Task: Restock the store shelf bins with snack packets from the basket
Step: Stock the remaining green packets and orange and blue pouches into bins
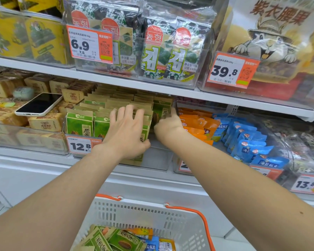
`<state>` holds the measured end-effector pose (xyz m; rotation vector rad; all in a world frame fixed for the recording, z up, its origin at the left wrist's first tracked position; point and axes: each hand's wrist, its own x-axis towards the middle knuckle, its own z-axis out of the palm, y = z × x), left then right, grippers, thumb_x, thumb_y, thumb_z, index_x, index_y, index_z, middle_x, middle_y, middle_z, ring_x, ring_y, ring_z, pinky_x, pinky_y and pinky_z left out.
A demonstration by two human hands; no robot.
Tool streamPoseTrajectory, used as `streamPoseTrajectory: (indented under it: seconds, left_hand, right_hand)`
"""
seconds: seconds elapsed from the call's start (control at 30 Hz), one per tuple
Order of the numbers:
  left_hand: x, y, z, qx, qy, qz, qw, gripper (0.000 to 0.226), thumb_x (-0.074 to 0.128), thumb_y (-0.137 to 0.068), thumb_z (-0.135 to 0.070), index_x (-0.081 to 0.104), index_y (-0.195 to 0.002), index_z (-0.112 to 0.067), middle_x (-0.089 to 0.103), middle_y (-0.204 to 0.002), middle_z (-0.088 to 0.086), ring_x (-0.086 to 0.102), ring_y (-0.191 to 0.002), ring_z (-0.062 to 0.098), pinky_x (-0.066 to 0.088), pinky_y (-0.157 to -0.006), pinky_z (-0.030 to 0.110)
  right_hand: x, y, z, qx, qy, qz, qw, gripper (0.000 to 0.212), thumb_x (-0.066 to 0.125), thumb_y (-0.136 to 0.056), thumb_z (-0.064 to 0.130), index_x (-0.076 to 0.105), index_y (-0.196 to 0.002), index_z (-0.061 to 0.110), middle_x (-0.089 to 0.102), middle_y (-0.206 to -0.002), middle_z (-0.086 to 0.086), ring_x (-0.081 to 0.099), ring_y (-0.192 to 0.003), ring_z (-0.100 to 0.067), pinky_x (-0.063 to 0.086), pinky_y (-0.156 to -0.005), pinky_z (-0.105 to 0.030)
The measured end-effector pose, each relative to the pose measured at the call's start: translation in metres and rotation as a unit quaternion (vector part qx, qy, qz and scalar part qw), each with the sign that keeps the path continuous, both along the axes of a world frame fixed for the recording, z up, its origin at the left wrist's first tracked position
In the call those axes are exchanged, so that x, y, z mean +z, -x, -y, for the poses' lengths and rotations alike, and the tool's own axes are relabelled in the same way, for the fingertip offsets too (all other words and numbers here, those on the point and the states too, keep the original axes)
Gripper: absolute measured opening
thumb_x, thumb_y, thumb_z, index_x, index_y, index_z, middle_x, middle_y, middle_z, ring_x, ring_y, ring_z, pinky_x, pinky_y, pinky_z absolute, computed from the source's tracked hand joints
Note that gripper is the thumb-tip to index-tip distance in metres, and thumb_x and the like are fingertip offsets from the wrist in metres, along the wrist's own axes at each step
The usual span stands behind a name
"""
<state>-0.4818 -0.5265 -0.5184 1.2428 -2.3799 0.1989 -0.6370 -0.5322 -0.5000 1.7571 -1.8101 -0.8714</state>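
Brace green-and-kraft paper snack packets [80,122] with splayed left hand [127,129]; tuck right hand [168,126]'s gripped end packet [161,109] upright.

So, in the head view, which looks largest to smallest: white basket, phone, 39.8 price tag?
1. white basket, though nearest the camera.
2. phone and 39.8 price tag look about alike; not ranked.
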Motion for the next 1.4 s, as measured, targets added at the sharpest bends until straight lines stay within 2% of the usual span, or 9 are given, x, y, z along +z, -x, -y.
streamPoseTrajectory:
  seconds: [0.17,0.27,0.4,0.53,0.67,0.93,1.03,1.17,1.4]
  left_hand:
    - [0.006,-0.004,-0.018,0.009,0.025,-0.047,0.999,0.08,0.079,-0.075,-0.041,0.043,-0.143,-0.017,0.039,-0.134,0.01,0.038,-0.123,0.035,0.035,-0.105,0.049]
    - [0.012,-0.003,-0.034,0.007,0.084,-0.085,0.993,0.044,0.078,-0.083,-0.031,0.052,-0.116,-0.02,0.047,-0.114,0.006,0.046,-0.104,0.031,0.042,-0.084,0.045]
    - [0.007,-0.002,-0.063,0.008,-0.041,-0.062,0.997,0.012,0.06,-0.095,-0.035,0.057,-0.097,-0.024,0.065,-0.091,0.003,0.061,-0.084,0.032,0.045,-0.065,0.037]
    - [-0.023,0.002,-0.089,0.002,-0.126,0.126,0.984,0.019,0.055,-0.095,-0.038,0.066,-0.099,-0.023,0.064,-0.097,0.007,0.067,-0.092,0.036,0.047,-0.068,0.036]
    - [-0.072,0.004,-0.107,-0.049,-0.191,0.28,0.939,0.02,0.051,-0.1,-0.029,0.066,-0.112,-0.023,0.062,-0.106,0.004,0.063,-0.091,0.031,0.047,-0.069,0.037]
    - [-0.184,-0.008,-0.137,-0.092,-0.347,0.381,0.852,0.025,0.06,-0.097,-0.011,0.068,-0.119,-0.017,0.066,-0.118,0.008,0.067,-0.097,0.031,0.057,-0.081,0.041]
    - [-0.223,-0.025,-0.144,-0.069,-0.366,0.419,0.828,0.03,0.057,-0.097,-0.006,0.064,-0.125,-0.014,0.06,-0.133,0.013,0.064,-0.102,0.03,0.057,-0.084,0.043]
    - [-0.263,-0.048,-0.159,0.019,-0.422,0.431,0.798,0.083,0.054,-0.092,0.008,0.029,-0.161,-0.032,-0.009,-0.172,0.009,0.039,-0.142,0.049,0.056,-0.096,0.049]
    - [-0.277,-0.05,-0.162,0.026,-0.435,0.41,0.801,0.085,0.058,-0.092,0.01,0.019,-0.163,-0.018,-0.012,-0.171,0.022,0.065,-0.117,0.042,0.056,-0.084,0.043]
  right_hand:
    - [0.0,0.013,-0.047,0.101,0.158,0.186,0.964,0.015,0.059,-0.09,0.02,0.067,-0.102,0.019,0.069,-0.11,-0.008,0.057,-0.11,-0.031,0.037,-0.098,-0.047]
    - [-0.027,0.014,-0.076,0.159,0.285,0.236,0.915,0.019,0.053,-0.082,0.016,0.069,-0.092,0.014,0.064,-0.093,-0.006,0.052,-0.093,-0.03,0.037,-0.081,-0.042]
    - [-0.061,0.005,-0.115,0.255,0.364,0.292,0.847,0.015,0.047,-0.08,0.012,0.062,-0.081,0.012,0.056,-0.079,-0.008,0.047,-0.076,-0.03,0.032,-0.066,-0.041]
    - [-0.097,-0.004,-0.151,0.266,0.246,0.346,0.865,0.015,0.069,-0.068,0.01,0.054,-0.066,0.014,0.055,-0.06,-0.007,0.051,-0.049,-0.032,0.022,-0.053,-0.032]
    - [-0.131,-0.007,-0.183,0.187,-0.044,0.281,0.94,0.01,0.057,-0.09,0.017,0.049,-0.085,0.017,0.059,-0.082,-0.004,0.052,-0.065,-0.03,0.041,-0.057,-0.035]
    - [-0.209,-0.008,-0.232,0.125,-0.271,0.196,0.934,0.014,0.058,-0.095,0.007,0.058,-0.083,0.015,0.045,-0.073,0.0,0.052,-0.064,-0.02,0.039,-0.05,-0.031]
    - [-0.231,-0.017,-0.243,0.119,-0.311,0.178,0.926,0.018,0.056,-0.095,0.004,0.057,-0.082,0.016,0.046,-0.073,0.001,0.043,-0.057,-0.017,0.032,-0.047,-0.03]
    - [-0.245,-0.027,-0.243,0.106,-0.316,0.181,0.925,0.015,0.055,-0.095,0.003,0.06,-0.087,0.015,0.048,-0.077,0.0,0.046,-0.058,-0.017,0.031,-0.046,-0.029]
    - [-0.237,-0.029,-0.227,0.106,-0.312,0.213,0.92,0.032,0.053,-0.1,0.007,0.039,-0.073,0.017,0.037,-0.075,0.0,0.04,-0.059,-0.016,0.05,-0.066,-0.035]
